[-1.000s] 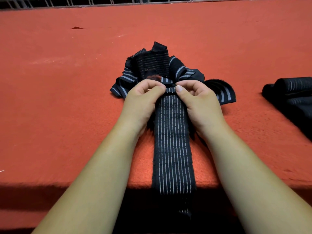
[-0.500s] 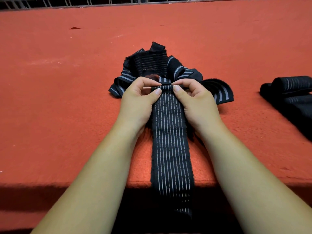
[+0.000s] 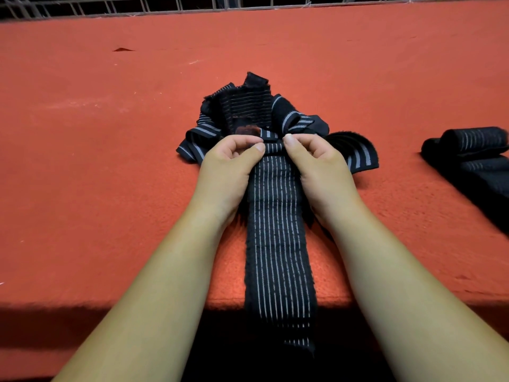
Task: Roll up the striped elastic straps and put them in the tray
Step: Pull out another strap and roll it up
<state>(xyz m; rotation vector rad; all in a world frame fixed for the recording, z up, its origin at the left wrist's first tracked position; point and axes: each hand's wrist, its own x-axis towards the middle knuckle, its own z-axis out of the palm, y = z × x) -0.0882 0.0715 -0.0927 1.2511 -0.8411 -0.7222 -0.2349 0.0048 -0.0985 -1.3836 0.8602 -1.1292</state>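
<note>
pinching the far end of a striped strap (image 3: 278, 230) on the red table (image 3: 110, 161).
gripped there by left hand (image 3: 228, 164) and right hand (image 3: 316, 166), thumbs and curled fingers closed on it from either side; stretched flat toward the near table edge and hanging over it; backed just behind by a loose heap of straps (image 3: 248, 108); flanked well to the right by rolled straps (image 3: 473, 139).

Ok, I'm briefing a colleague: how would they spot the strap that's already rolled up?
On the orange-red felt tabletop, look to the right edge. The black elastic strap with white stripes lies there as a tight cylinder, unlike the loose crumpled strap pile at centre.
</note>
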